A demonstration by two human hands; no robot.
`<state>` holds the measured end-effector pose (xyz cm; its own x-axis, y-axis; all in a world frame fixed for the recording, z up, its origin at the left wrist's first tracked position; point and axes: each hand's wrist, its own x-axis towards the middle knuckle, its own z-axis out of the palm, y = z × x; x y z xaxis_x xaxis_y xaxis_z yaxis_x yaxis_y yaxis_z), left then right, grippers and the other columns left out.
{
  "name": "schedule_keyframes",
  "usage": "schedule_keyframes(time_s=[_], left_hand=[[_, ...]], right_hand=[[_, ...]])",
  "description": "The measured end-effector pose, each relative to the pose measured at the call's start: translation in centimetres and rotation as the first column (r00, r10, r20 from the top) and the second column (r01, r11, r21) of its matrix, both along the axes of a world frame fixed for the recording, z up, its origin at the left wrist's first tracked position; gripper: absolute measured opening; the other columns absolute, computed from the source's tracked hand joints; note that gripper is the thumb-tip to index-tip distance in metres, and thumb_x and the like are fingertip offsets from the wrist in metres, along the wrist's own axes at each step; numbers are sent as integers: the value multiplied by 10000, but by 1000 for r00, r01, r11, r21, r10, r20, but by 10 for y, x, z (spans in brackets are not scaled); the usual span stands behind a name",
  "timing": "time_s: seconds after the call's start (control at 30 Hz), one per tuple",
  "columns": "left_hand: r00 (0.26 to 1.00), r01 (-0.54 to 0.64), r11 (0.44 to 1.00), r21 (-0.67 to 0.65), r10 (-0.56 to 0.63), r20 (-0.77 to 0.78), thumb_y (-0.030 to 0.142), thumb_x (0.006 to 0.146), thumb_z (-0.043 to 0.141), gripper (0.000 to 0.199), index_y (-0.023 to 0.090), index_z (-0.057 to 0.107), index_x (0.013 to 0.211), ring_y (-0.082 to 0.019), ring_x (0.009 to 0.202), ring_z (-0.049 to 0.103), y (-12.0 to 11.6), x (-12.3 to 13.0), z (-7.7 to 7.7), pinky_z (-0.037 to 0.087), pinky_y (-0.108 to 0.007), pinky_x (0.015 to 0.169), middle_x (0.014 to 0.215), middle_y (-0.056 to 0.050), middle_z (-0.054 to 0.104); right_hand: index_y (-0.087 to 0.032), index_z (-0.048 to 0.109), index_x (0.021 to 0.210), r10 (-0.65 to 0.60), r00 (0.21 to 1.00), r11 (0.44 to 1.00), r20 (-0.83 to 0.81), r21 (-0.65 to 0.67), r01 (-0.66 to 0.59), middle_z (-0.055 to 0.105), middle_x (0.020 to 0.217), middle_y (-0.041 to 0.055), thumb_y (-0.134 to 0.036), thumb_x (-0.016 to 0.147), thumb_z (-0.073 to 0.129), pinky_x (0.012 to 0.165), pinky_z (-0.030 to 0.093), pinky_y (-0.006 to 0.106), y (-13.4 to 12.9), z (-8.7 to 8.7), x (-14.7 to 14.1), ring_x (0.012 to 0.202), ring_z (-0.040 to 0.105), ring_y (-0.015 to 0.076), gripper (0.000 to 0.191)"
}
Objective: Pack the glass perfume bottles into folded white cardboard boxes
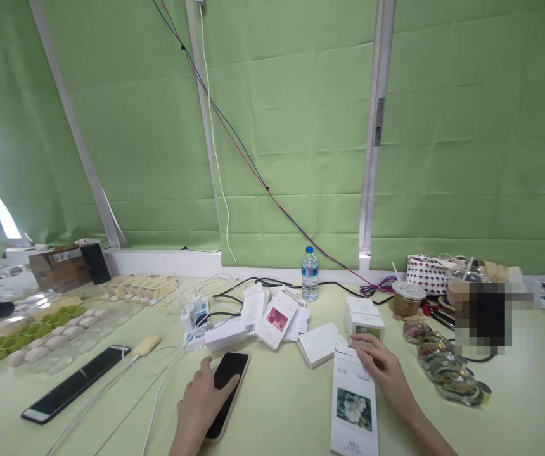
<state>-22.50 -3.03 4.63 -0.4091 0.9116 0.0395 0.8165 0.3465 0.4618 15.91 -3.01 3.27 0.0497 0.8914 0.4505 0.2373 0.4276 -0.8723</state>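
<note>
My left hand is closed over a dark-screened smartphone lying on the table, its thumb across the screen and fingers at the left edge. My right hand pinches the upper end of a flat white carton printed with a white flower on green. Its fingertips also come close to a stack of small white boxes just behind. A plain white box lies left of the carton. Further left, a white carton with a pink flower picture leans on other white cartons.
A water bottle stands at the back. Leftward are a power strip with cables, a tablet and egg-shaped items in trays. Rightward sit coiled items in clear packs, a drink cup and a patterned basket.
</note>
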Motion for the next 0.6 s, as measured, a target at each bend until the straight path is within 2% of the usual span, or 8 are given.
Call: schedule_keyframes(time_s=[0.1,0.2,0.37,0.6], left_hand=[[985,-34,999,-37,27,-173,530,732,477,729,124,354,1325,-416,1152,491,0,22,5,419,-552,823,1239,-217,539],[970,-19,998,-67,2,-244,468,744,474,692,97,368,1317,-414,1130,488,6,35,6,422,-538,796,1198,-227,548],[957,-6,998,-64,-12,-291,416,778,438,658,45,371,1318,-419,1112,474,17,44,8,414,-549,782,1202,-241,531],[969,-12,999,-35,3,-246,357,714,479,552,93,443,1197,-405,1101,458,24,40,4,407,-541,765,1183,-223,532]], right_hand=[[-228,776,867,-2,1000,1000,2,-4,2,637,1131,139,-538,836,565,589,526,281,-1,1,0,994,620,289,376],[-226,775,870,-2,1000,1000,8,-1,2,642,1129,137,-539,838,561,583,527,285,-3,3,-1,986,622,289,381],[-221,770,871,-2,1000,1000,19,7,2,643,1122,135,-538,846,551,599,527,285,-4,5,-2,991,617,282,387],[-230,767,881,14,1000,1000,16,7,-14,619,1137,135,-501,863,550,599,511,276,-3,2,-1,1003,606,281,347]])
